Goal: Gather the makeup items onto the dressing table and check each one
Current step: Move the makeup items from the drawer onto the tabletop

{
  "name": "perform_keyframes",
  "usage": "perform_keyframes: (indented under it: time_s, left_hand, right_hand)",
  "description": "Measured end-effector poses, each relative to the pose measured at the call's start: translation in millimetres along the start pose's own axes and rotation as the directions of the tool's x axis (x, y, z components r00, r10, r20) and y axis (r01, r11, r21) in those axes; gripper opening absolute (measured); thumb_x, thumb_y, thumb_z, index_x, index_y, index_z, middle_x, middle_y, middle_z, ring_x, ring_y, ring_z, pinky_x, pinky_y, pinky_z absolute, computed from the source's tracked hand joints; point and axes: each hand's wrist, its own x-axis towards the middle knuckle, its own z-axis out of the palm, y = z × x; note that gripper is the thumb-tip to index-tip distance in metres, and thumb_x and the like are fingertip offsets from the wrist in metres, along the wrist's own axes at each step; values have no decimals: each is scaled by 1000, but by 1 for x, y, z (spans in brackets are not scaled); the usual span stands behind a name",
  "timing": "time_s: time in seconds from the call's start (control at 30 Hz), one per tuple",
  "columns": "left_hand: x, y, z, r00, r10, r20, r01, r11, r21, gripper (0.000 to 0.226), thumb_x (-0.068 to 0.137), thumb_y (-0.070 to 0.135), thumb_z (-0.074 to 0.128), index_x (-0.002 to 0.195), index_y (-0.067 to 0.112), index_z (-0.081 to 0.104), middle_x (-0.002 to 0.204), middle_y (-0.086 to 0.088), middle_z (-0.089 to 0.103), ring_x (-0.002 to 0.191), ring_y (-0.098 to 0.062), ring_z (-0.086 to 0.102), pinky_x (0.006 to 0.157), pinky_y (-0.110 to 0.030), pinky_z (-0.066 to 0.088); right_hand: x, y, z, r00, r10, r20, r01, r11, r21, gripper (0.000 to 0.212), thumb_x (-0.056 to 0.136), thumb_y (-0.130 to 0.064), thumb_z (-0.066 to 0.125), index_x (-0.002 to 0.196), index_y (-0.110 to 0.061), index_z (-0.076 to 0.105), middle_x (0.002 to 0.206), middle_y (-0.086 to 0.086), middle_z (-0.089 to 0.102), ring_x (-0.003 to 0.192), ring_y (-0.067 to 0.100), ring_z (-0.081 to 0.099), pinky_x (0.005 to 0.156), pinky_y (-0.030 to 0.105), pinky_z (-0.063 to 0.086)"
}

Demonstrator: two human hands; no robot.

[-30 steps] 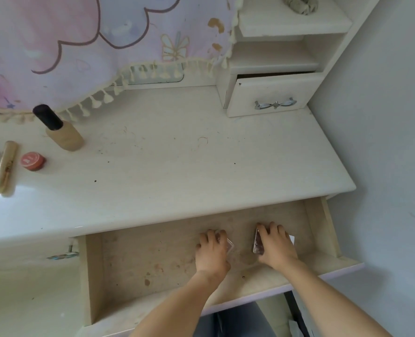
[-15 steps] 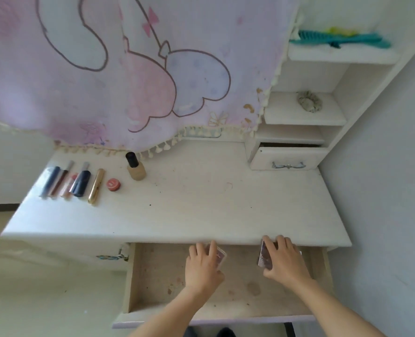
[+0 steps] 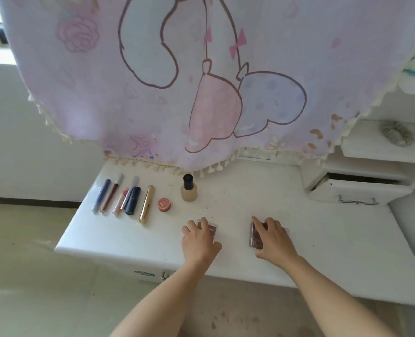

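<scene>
Far left on the dressing table [image 3: 335,239]: row of tubes [image 3: 119,198], gold tube [image 3: 147,204], red pot [image 3: 164,205], foundation bottle [image 3: 189,188]. Pink cloth [image 3: 177,81] hangs behind. Left hand [image 3: 199,237] clasps a small clear-cased compact [image 3: 212,228]; right hand [image 3: 273,239] clasps a dark reddish palette [image 3: 255,235], long axis running near-far. Both rest mid-table, near edge.

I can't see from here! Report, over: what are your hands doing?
Left hand on small clear-cased compact. Right hand on dark rectangular palette. Both on white dressing table. Nothing blocking.
</scene>
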Motion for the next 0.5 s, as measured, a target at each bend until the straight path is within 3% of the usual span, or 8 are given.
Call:
perform_keyframes:
  time_s: [0.4,0.5]
  left_hand:
    - [53,-1,-3,999,19,35,-19,1000,4,57,75,26,56,126,11,35,119,-12,40,108,-31,40,83,-30,39]
    - [54,-1,0,1000,19,19,-19,1000,11,57,78,28,54,127,9,33,121,-13,40,109,-31,40,85,-31,40]
  right_hand:
    - [55,-12,-8,998,50,26,-50,999,0,74,82,-25,57,145,-21,18,134,6,38,127,23,36,99,29,30]
    - [53,-11,-5,999,40,9,-40,999,-24,72,85,-23,55,146,-20,17,143,8,32,135,24,26,108,31,22]
